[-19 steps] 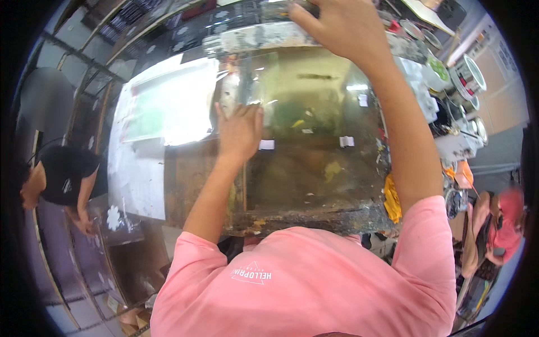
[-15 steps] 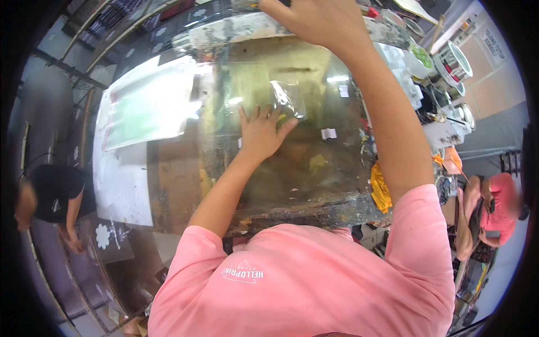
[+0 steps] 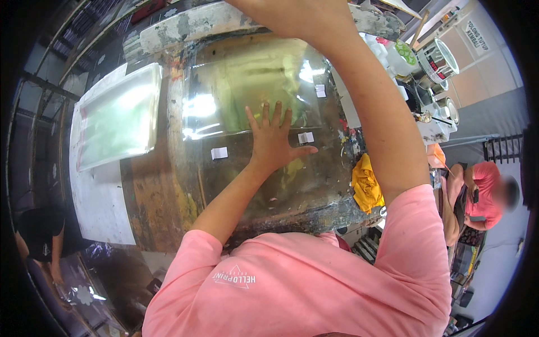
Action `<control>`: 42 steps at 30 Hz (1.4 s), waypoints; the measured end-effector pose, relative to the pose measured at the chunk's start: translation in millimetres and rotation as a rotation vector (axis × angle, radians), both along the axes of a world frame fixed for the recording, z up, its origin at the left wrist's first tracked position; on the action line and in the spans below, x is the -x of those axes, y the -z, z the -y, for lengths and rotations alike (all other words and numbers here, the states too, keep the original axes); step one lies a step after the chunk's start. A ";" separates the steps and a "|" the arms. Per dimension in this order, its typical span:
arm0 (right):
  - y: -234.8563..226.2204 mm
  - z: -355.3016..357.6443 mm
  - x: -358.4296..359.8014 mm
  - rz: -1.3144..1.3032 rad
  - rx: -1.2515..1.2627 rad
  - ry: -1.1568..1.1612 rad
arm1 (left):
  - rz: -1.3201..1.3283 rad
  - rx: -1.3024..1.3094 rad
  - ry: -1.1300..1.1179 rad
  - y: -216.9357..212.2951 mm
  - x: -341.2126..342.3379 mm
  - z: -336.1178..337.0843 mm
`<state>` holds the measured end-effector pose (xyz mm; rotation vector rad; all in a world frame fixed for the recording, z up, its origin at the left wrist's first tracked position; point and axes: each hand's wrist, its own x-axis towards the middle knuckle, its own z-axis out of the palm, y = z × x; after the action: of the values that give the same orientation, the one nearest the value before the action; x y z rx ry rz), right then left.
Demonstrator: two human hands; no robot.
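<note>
Left hand (image 3: 275, 140), grip fully open, presses flat on glossy clear film (image 3: 252, 84) covering the stained desk (image 3: 157, 196); right hand (image 3: 297, 17) at 12 o'clock, grip indeterminate; yellow rag (image 3: 366, 182) at 3 o'clock

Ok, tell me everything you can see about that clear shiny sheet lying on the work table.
The clear sheet looks like thin glossy plastic film, see-through with bright glare patches. It lies flat on the stained, paint-marked work table, covering most of its top. Small white tabs, perhaps tape, sit on it near the middle. The left hand presses flat on it, fingers spread. The right hand reaches to its far edge, though contact there cannot be told. A pale green-tinted frame lies to its left.
</note>
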<state>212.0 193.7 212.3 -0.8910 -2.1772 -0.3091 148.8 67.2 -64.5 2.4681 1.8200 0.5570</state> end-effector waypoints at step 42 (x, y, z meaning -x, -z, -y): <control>94.9 65.9 -28.0 0.197 0.073 -0.023 | 1.357 0.082 -0.252 -138.4 136.6 43.9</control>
<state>240.0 127.9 117.4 -0.9072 -2.3914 -0.3196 12.1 23.2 73.8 1.0952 1.3782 1.5611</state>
